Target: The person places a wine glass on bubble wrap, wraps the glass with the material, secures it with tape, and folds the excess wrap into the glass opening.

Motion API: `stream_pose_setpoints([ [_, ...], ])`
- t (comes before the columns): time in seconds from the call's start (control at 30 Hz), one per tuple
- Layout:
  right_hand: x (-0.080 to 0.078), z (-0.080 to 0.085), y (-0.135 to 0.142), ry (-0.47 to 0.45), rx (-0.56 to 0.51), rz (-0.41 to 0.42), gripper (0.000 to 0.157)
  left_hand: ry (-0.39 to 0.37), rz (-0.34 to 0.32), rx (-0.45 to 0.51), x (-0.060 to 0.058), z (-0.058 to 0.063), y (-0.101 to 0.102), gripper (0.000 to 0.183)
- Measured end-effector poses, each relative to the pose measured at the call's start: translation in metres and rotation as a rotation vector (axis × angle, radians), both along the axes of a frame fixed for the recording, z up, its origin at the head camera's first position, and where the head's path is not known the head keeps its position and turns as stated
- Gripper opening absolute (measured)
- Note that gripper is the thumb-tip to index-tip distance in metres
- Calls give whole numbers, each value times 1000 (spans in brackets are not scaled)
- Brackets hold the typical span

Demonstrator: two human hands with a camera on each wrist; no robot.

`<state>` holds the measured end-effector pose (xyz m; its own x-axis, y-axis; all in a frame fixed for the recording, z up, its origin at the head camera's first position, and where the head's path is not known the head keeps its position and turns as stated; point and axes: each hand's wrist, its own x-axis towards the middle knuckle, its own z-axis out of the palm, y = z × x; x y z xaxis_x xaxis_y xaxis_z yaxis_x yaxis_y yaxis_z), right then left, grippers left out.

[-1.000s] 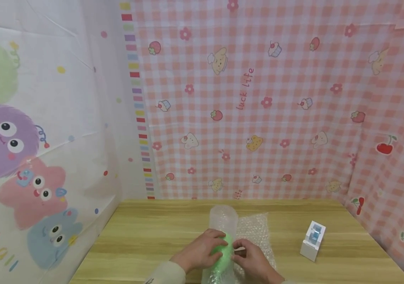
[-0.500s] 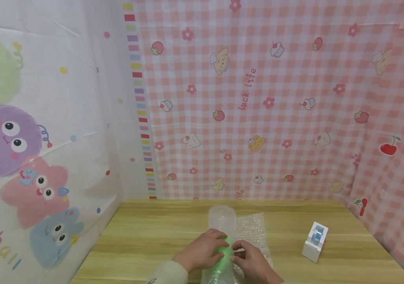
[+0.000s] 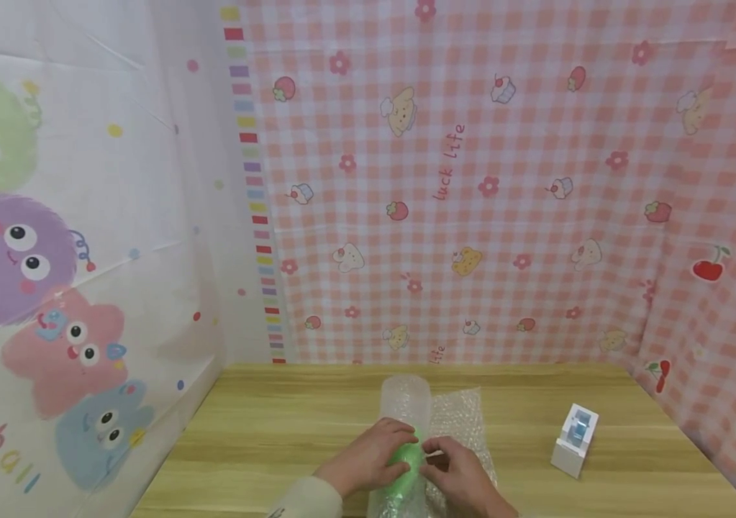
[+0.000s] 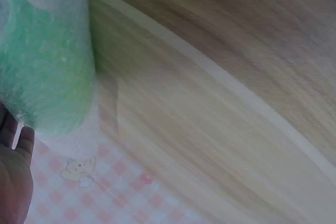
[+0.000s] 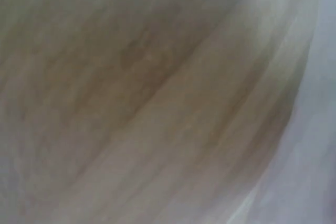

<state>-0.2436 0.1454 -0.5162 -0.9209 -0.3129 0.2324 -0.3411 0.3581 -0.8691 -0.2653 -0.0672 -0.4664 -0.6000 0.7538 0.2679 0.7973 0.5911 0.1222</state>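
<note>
A green object (image 3: 409,460) lies rolled in clear bubble wrap (image 3: 405,397) near the front of the table; its kind is blurred by the wrap. My left hand (image 3: 374,455) holds the roll from the left, fingers and thumb curved over its top. In the left wrist view the green object (image 4: 47,72) shows through the plastic, with the left hand (image 4: 16,166) at its lower end. My right hand (image 3: 461,475) pinches the wrap at the roll's right side with thumb and fingertips. The right wrist view shows only blurred table grain, no hand.
A flat sheet of bubble wrap (image 3: 465,424) stretches out right of the roll, partly under the right hand. A small white tape dispenser with bluish tape (image 3: 575,440) stands further right on the wooden table (image 3: 277,417). Printed cloths (image 3: 471,144) hang behind and at the sides.
The view shifts slightly. Both hands keep nearly the same places on the roll, and nothing is let go or newly taken.
</note>
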Motion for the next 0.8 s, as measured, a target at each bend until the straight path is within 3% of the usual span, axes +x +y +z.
stream_pose_setpoints([
  [0.2,1,-4,-2,-35,-24,-6,33,-24,72,25,4,-4,-2,30],
  [0.37,2,-5,-3,-84,-11,-23,34,-57,65,-11,4,-3,-4,33],
  [0.53,1,-5,-3,-111,-19,-24,33,-125,33,26,3,3,-7,37],
  [0.8,0,-4,-2,-130,-13,-28,32,-106,28,12,3,2,-7,37],
])
